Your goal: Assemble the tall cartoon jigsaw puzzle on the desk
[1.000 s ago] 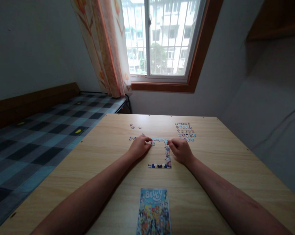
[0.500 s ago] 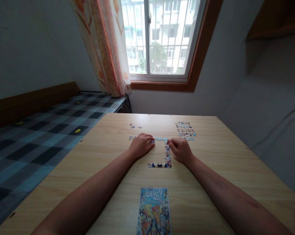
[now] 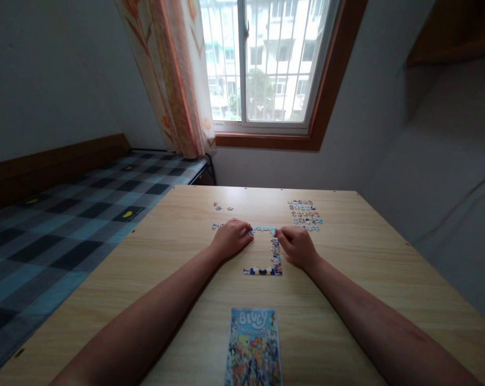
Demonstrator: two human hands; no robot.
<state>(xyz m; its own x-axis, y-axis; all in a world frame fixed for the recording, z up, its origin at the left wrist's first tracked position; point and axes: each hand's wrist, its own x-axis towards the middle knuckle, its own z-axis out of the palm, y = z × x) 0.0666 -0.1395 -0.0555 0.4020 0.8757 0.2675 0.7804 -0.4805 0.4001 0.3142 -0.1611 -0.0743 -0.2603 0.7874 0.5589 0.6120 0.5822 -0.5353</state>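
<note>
At nine o'clock from the table lies a bed with a blue and black checked cover (image 3: 65, 214), and a flowered curtain (image 3: 174, 80) hangs at about eleven o'clock, beside the barred window (image 3: 274, 64) at twelve.

On the wooden table (image 3: 387, 279), a few loose puzzle pieces (image 3: 222, 207) sit at eleven o'clock from the left hand (image 3: 230, 238), well apart from it, and a couple more (image 3: 216, 226) lie just beside its knuckles at ten o'clock. The left hand rests palm down on the table with fingers curled, its fingertips (image 3: 248, 231) pressing on the left end of the top strip of the puzzle frame (image 3: 272, 252). Whether a single piece is pinched under those fingers is hard to tell at this distance; the hand looks narrowly closed over the strip's end.

The puzzle frame is a partly joined border in the middle of the table: a top strip running between the two hands, a right side going down toward six o'clock, and a short bottom strip turning back toward the left. The right hand (image 3: 296, 246) lies just at three o'clock of the frame's right side, fingers bent, its fingertips (image 3: 278, 234) touching the top right corner of the frame.

At one o'clock from the right hand, set apart, a sorted block of puzzle pieces (image 3: 305, 215) lies in rows. At six o'clock, near the table's front edge, lies the colourful picture card (image 3: 253, 346) with "BLUEY" at its head.
</note>
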